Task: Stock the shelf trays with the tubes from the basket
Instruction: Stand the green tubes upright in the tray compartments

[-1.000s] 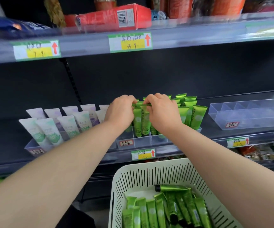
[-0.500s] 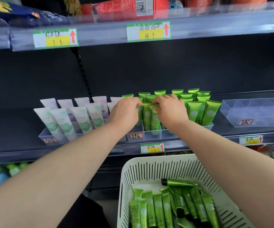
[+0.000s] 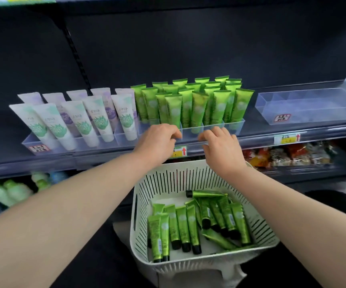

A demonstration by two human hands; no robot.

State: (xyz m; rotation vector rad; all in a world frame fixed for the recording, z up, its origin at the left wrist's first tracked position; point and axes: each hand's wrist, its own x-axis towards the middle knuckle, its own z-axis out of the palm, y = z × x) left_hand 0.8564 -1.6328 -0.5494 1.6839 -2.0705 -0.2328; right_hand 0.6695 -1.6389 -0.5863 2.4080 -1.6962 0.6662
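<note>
Several green tubes stand upright, caps down, in a clear divided tray on the middle shelf. My left hand and my right hand hover just in front of the tray's front wall. Their fingers are loosely curled and hold nothing. Whether the fingertips touch the tray I cannot tell. Below my hands a white slotted basket holds several more green tubes with black caps, lying flat.
White tubes with green and purple prints fill the tray on the left. A clear tray with nothing in it sits on the right. The lower shelf holds bottles and snack packets.
Both hands have let go of the green tubes at the tray's front and drawn back and down to its front edge. The view has tilted downward.
</note>
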